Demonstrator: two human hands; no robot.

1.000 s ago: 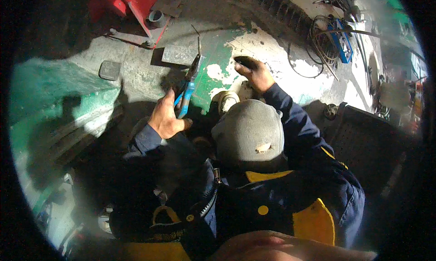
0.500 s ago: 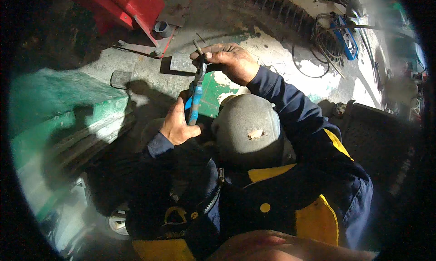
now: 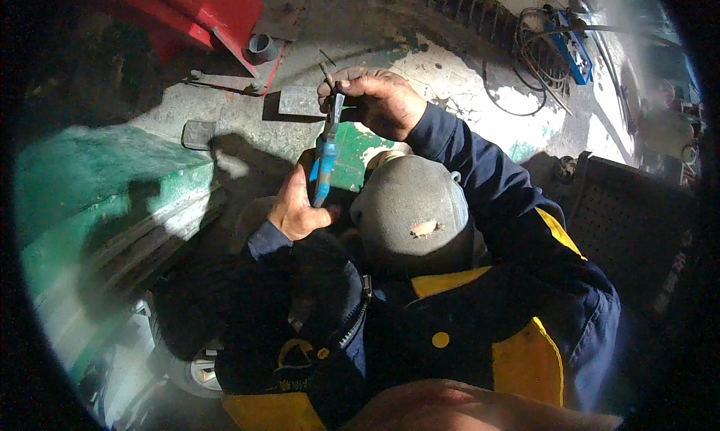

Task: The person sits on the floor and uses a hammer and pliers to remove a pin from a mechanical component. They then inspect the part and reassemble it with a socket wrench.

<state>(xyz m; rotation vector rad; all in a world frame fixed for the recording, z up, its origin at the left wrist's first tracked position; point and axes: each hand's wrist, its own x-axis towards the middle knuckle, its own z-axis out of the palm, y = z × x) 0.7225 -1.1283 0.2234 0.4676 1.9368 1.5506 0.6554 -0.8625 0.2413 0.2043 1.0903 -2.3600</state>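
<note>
Right hand point(image 3: 386, 102) is curled at the far end of the blue-handled pliers point(image 3: 328, 147); whether anything is pinched there cannot be told. By the left hand point(image 3: 296, 210), closed round their handles, they are pointed away from the body. Past their tip, nearer the right hand, a thin rod point(image 3: 328, 72) is roughly aligned.

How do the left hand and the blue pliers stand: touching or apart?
Touching. The head view shows the left hand curled around the lower end of the blue pliers.
</note>
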